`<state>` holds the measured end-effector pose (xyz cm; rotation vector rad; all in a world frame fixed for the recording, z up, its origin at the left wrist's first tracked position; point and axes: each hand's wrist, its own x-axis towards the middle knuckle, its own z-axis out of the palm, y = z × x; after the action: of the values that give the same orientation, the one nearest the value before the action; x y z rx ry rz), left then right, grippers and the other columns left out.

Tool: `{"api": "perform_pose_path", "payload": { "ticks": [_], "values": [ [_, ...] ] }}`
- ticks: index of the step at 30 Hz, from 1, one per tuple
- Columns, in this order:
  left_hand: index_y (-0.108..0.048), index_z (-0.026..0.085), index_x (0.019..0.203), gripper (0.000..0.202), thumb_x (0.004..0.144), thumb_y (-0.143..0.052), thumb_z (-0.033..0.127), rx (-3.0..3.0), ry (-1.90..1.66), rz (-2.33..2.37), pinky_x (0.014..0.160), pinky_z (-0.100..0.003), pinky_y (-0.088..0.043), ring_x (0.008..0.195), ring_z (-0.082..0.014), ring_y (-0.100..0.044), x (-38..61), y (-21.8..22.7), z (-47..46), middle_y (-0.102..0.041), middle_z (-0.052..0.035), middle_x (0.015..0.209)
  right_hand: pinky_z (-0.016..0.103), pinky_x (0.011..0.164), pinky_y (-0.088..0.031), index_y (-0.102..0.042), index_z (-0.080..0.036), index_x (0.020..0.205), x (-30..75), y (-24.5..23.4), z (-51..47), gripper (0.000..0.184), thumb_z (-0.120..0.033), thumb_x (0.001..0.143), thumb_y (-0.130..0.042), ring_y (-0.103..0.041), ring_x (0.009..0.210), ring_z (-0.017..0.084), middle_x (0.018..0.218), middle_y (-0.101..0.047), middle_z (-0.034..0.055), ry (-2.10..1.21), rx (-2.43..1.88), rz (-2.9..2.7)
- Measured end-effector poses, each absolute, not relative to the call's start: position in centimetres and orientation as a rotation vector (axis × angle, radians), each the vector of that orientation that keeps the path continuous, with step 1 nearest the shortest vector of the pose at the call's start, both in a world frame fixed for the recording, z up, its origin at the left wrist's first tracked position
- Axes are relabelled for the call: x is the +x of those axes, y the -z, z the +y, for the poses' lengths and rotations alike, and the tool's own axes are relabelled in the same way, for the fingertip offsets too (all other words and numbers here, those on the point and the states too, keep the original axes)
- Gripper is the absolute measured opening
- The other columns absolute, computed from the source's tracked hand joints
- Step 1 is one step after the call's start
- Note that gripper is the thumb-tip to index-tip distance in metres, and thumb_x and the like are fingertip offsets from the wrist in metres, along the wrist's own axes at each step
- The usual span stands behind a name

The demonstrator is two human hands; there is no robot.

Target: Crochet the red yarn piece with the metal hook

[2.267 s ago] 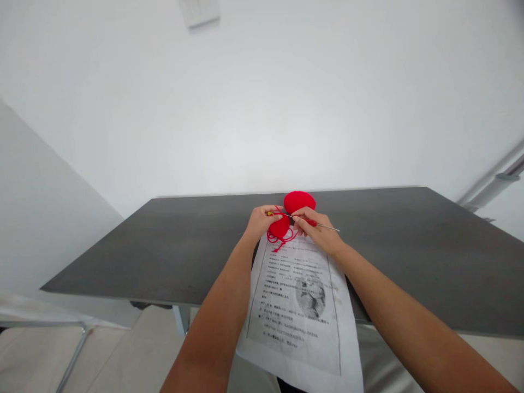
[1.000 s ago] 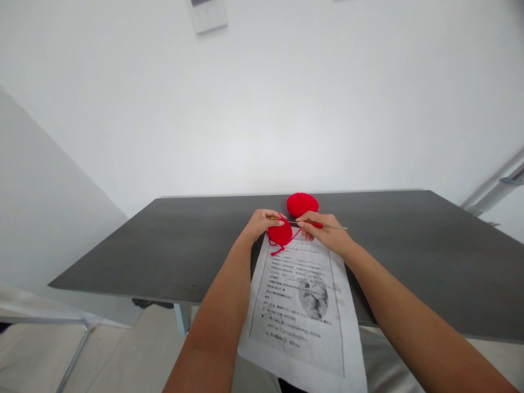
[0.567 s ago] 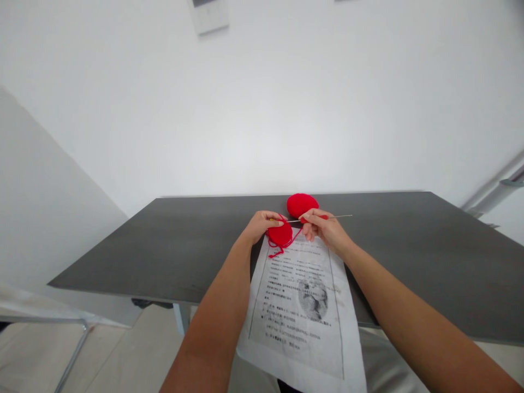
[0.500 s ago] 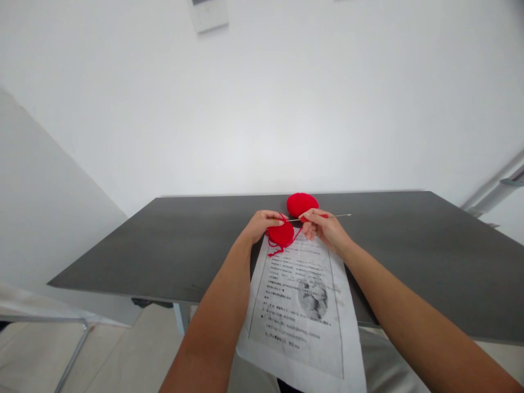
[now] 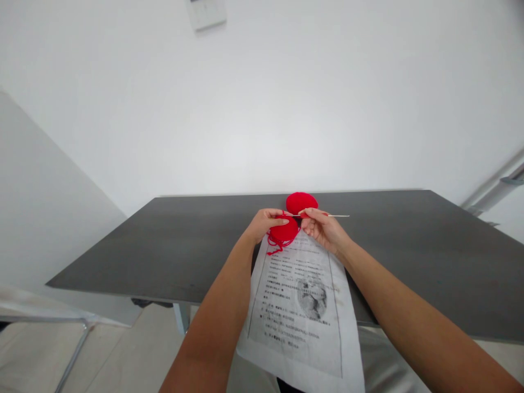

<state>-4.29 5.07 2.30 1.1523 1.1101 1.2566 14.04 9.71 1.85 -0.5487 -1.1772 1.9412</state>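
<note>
Between thumb and fingers, my left hand (image 5: 264, 224) pinches a round piece of red crochet work (image 5: 284, 230), with loose yarn strands trailing below it. My right hand (image 5: 321, 227) is closed around the red middle of a thin metal crochet hook (image 5: 339, 216). The hook lies almost level, its left end at the top edge of the crochet piece. Just behind my hands, a ball of red yarn (image 5: 302, 202) rests on the table. Under the work lies a printed sheet of paper (image 5: 295, 327), with text and a dark round picture.
The dark grey table (image 5: 409, 245) stands against a white wall (image 5: 262, 109). The paper hangs over its front edge toward my lap. A metal-framed piece of furniture (image 5: 77, 349) is at the lower left. A white wall plate (image 5: 207, 13) sits high up.
The crochet piece has shifted slightly right and up, closer to my right hand. The hook has levelled out, and its left part shows less. Both hands keep their hold.
</note>
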Motion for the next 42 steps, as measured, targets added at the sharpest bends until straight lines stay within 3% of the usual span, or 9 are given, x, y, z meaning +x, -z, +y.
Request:
{"api": "perform_pose_path", "payload": {
  "ticks": [14, 21, 25, 30, 38, 42],
  "values": [
    [-0.074, 0.012, 0.087, 0.036, 0.055, -0.082, 0.026, 1.149, -1.152, 1.016, 0.073, -0.029, -0.047, 0.066, -0.0142, -0.063, -4.2, -1.6, 5.3, -0.072, -0.0067, 0.077, 0.016, 0.038, -0.041, -0.063, -0.017, 0.073, 13.5, -2.1, 8.6, 0.022, -0.036, 0.069, -0.072, -0.054, 0.040, 0.008, 0.053, -0.065, -0.0009, -1.885, -0.498, -1.180],
    [-0.071, 0.013, 0.099, 0.049, 0.054, -0.083, 0.025, 1.105, -1.187, 0.949, 0.081, -0.033, -0.047, 0.075, -0.0170, -0.066, -4.0, -1.6, 5.2, -0.073, -0.0077, 0.087, 0.021, 0.041, -0.031, -0.060, -0.019, 0.076, 13.6, -2.1, 8.6, 0.024, -0.042, 0.081, -0.062, -0.042, 0.042, 0.008, 0.049, -0.053, -0.0046, -1.428, -0.503, -1.565],
    [-0.072, 0.014, 0.098, 0.045, 0.055, -0.081, 0.023, 1.125, -1.227, 0.957, 0.083, -0.034, -0.047, 0.078, -0.0175, -0.066, -3.8, -1.7, 5.2, -0.073, -0.0074, 0.089, 0.025, 0.059, -0.042, -0.065, -0.020, 0.076, 13.7, -1.8, 8.9, 0.021, -0.040, 0.082, -0.062, -0.053, 0.063, 0.013, 0.070, -0.060, -0.0003, -1.099, -0.547, -1.725],
    [-0.072, 0.013, 0.094, 0.042, 0.054, -0.081, 0.021, 1.168, -1.301, 1.083, 0.083, -0.035, -0.047, 0.078, -0.0182, -0.065, -3.5, -1.8, 5.4, -0.072, -0.0080, 0.089, 0.031, 0.078, -0.045, -0.066, -0.021, 0.085, 13.4, -1.4, 8.9, 0.021, -0.040, 0.085, -0.057, -0.059, 0.085, 0.018, 0.087, -0.066, 0.0025, -1.058, -0.565, -1.779],
    [-0.074, 0.013, 0.083, 0.024, 0.062, -0.075, 0.022, 1.330, -1.441, 1.338, 0.084, -0.032, -0.046, 0.087, -0.0200, -0.063, -3.5, -1.8, 5.8, -0.071, -0.0101, 0.098, 0.030, 0.071, -0.049, -0.063, -0.021, 0.084, 13.3, -1.0, 8.9, 0.024, -0.045, 0.084, -0.058, -0.059, 0.075, 0.016, 0.081, -0.063, 0.0020, -1.115, -0.596, -1.684],
    [-0.073, 0.013, 0.087, 0.024, 0.066, -0.072, 0.023, 1.255, -1.507, 1.287, 0.081, -0.031, -0.047, 0.081, -0.0180, -0.063, -3.6, -1.6, 6.0, -0.072, -0.0079, 0.088, 0.031, 0.072, -0.050, -0.062, -0.021, 0.085, 13.2, -0.9, 8.9, 0.023, -0.044, 0.083, -0.060, -0.061, 0.075, 0.016, 0.081, -0.063, 0.0018, -1.157, -0.595, -1.654]
  ]
}}
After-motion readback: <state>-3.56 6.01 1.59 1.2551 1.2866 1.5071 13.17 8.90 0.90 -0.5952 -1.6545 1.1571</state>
